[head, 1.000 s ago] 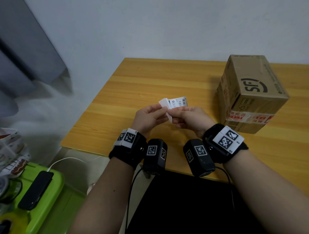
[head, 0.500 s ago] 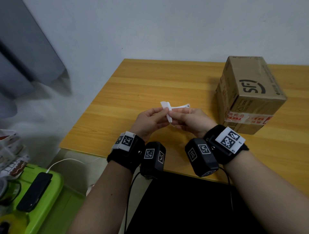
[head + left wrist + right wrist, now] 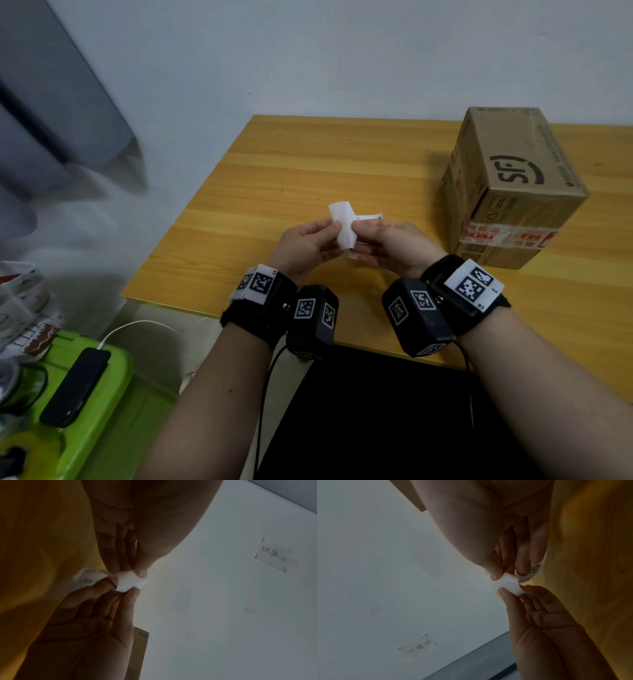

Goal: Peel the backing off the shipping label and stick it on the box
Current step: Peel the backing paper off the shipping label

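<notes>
Presently left hand (image 3: 305, 245) pinches the white backing (image 3: 343, 222); right hand (image 3: 394, 245) pinches the printed label (image 3: 371, 217) beside it.

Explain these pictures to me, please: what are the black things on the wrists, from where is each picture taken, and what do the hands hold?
No machine here: a person works with bare hands. The black boxes on the wrists are cameras. One picture comes from a camera on the head; the two dark ones look along each hand. The left hand and right hand each pinch part of a small white shipping label above the wooden table; it curls where they pull. A cardboard box stands on the table, at the right. Beside the table, a phone lies on a green bin.
</notes>
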